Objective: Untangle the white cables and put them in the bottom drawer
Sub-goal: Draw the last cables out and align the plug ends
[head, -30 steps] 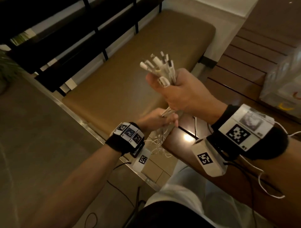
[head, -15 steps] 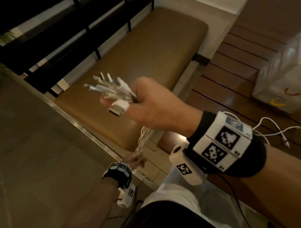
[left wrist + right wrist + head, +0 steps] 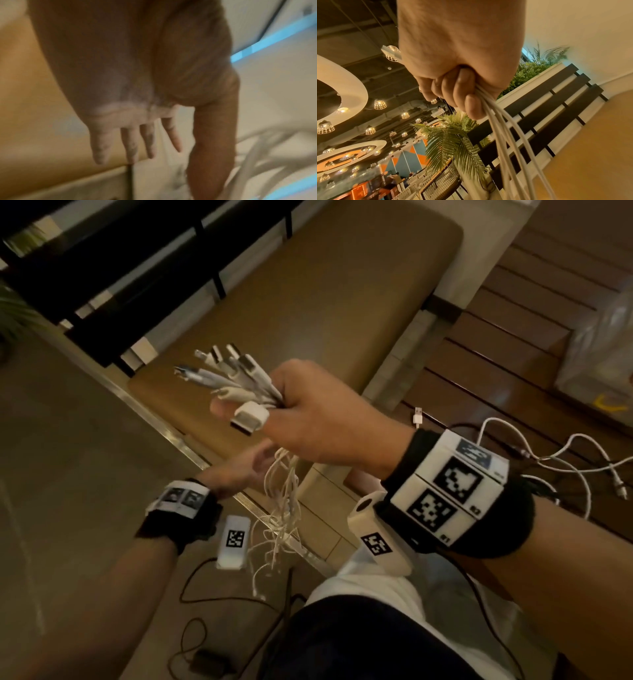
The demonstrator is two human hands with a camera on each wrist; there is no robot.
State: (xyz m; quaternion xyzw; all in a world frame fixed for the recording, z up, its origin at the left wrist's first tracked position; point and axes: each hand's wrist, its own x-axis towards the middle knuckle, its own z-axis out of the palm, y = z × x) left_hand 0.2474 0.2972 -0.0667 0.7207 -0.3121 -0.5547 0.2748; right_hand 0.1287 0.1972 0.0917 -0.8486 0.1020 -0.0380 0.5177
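My right hand grips a bundle of white cables in its fist, held up over the brown bench. The plug ends fan out to the upper left of the fist. The cords hang down below it in a loose tangle. In the right wrist view my right hand has its fingers curled round the cords. My left hand is lower, just left of the hanging cords. In the left wrist view my left hand has straight, spread fingers, with blurred cords to its right. No drawer is in view.
A brown cushioned bench with a dark slatted back lies ahead. A dark wooden slatted surface on the right carries another white cable and a clear plastic bag. Black wires trail on the floor.
My right hand swung the bundle from centre to the left, plugs now pointing left. My left hand slid down the cords, let go and rose beside them with fingers straight.
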